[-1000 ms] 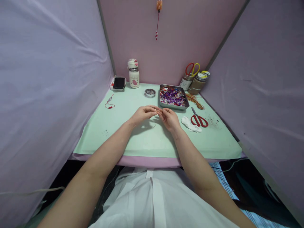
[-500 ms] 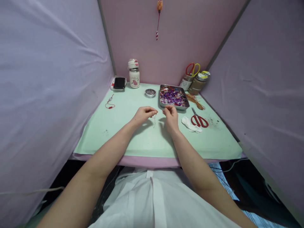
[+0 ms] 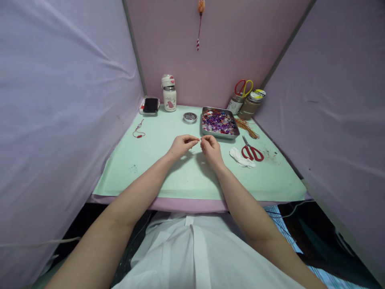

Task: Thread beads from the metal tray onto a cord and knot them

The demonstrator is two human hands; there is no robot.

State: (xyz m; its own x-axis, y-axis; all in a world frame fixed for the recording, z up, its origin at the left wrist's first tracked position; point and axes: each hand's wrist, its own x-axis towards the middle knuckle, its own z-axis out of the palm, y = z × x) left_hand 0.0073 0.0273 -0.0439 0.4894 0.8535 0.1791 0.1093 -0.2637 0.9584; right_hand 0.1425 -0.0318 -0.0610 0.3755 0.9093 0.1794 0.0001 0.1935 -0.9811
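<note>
My left hand (image 3: 182, 145) and my right hand (image 3: 211, 148) meet above the middle of the green mat (image 3: 168, 176), fingertips pinched and nearly touching. A thin thread (image 3: 192, 150) hangs in a short loop between and below the pinched fingers. Whether a bead sits in either pinch is too small to tell. Just beyond my right hand lies a metal tray (image 3: 219, 122) full of purple, pink and white beads.
Red scissors (image 3: 252, 152) and a white cloth (image 3: 241, 157) lie to the right. A small round tin (image 3: 190, 117), a bottle (image 3: 169, 94), a phone (image 3: 150, 105) and jars with scissors (image 3: 242, 98) line the back. A red cord piece (image 3: 138, 130) lies left. Fabric walls close three sides.
My hands were together, drew apart with a thread dangling from the left, and now my right hand has come back leftward so the fingertips almost meet again.
</note>
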